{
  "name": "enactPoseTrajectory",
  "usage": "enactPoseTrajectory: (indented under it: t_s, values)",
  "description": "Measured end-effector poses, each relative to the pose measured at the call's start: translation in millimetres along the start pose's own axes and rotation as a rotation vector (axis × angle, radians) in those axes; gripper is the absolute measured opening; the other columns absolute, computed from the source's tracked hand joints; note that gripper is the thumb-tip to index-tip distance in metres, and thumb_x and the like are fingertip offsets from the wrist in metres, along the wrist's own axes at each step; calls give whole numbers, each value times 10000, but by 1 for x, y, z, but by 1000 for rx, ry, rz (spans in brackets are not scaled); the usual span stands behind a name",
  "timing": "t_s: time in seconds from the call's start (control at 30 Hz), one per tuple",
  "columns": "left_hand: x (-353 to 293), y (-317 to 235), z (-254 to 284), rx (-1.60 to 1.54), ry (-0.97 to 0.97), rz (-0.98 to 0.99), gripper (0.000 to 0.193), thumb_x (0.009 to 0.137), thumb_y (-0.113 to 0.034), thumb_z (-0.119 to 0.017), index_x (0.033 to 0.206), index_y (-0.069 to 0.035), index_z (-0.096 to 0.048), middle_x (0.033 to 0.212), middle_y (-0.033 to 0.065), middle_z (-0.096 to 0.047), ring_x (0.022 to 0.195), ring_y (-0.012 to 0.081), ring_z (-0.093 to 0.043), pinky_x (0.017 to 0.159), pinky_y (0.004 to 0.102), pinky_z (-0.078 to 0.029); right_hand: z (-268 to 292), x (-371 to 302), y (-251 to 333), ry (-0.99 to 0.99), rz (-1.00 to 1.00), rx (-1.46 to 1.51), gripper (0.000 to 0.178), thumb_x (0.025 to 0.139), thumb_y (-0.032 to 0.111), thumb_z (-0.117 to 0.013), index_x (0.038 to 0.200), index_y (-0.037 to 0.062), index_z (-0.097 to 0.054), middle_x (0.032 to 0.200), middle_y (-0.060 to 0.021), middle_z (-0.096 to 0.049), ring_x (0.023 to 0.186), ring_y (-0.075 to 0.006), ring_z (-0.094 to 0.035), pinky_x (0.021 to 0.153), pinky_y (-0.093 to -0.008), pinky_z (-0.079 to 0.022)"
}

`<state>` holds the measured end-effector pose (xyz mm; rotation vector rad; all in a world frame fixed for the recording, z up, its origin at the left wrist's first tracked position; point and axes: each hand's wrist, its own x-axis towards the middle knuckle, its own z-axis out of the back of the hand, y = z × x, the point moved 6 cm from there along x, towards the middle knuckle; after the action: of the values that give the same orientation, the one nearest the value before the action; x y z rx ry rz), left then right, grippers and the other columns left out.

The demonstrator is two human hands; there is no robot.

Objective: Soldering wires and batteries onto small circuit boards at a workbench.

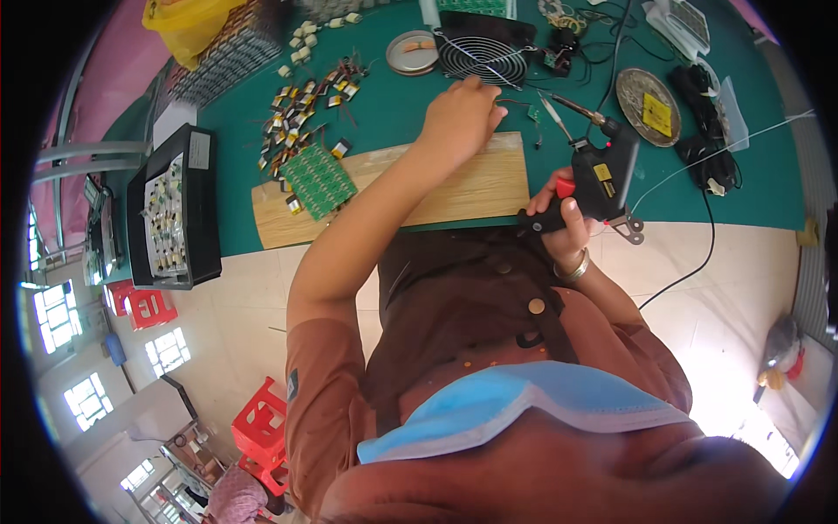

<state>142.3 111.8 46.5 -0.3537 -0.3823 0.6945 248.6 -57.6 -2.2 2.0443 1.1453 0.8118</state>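
My right hand (pixel 563 214) is wrapped round the grip of a black soldering gun (pixel 602 175) with a red trigger. The gun's tip points up and left, away from me. Above the far part of a wooden board (pixel 393 188), my left hand (pixel 463 118) is closed with its fingers curled; what they hold is hidden. A thin reddish wire shows beside its thumb, close to a small green circuit piece (pixel 533 113). Left of my forearm, a panel of green circuit boards (pixel 319 181) lies over the board's edge. Small wired battery cells (pixel 292 122) are heaped behind it.
A fan with a wire grille (pixel 483 61) stands just beyond my left hand, beside a round tin (pixel 412 52). At right are a round dish with a yellow sponge (pixel 656 113) and black cables (pixel 698 131). A black box of parts (pixel 179 210) sits at left.
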Motion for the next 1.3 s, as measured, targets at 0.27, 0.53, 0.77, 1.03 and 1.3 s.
enactPoseTrajectory:
  t_s: [0.27,0.53,0.77,1.03,1.3]
  values:
    - [23,-31,-42,219,-112,-245,178,865,-157,-604,1002,-79,-686,969,110,-661,961,297,-626,803,398,-515,2,0,-2,57,-78,46,474,895,256,-609,1250,-22,-463,825,-135,-550,720,-214,-571,670,-383,-523]
    - [-38,6,35,-588,-186,360,198,944,-166,-612,1022,4,-676,933,94,-693,705,167,-638,669,282,-525,3,-2,0,100,-91,63,468,907,249,-602,1263,-21,-462,823,-130,-555,733,-206,-566,698,-380,-521]
    - [-106,18,21,-1172,8,840,258,961,-207,-593,1056,24,-655,869,91,-684,732,156,-659,653,269,-545,0,1,1,129,-89,1,457,912,219,-605,1263,-39,-466,827,-130,-566,728,-196,-569,692,-377,-525]
    - [-129,40,-1,-1103,-81,857,189,951,-182,-604,987,-6,-664,845,49,-692,715,116,-663,642,235,-541,0,2,-3,78,-131,-67,457,885,240,-619,1224,-37,-486,868,-130,-553,712,-198,-575,650,-363,-524]
    - [-155,45,23,-476,32,841,138,907,-157,-647,895,-22,-676,825,76,-689,643,112,-626,551,268,-478,-2,6,-1,68,-158,-58,454,892,209,-624,1237,-48,-482,778,-131,-567,684,-207,-582,668,-359,-524]
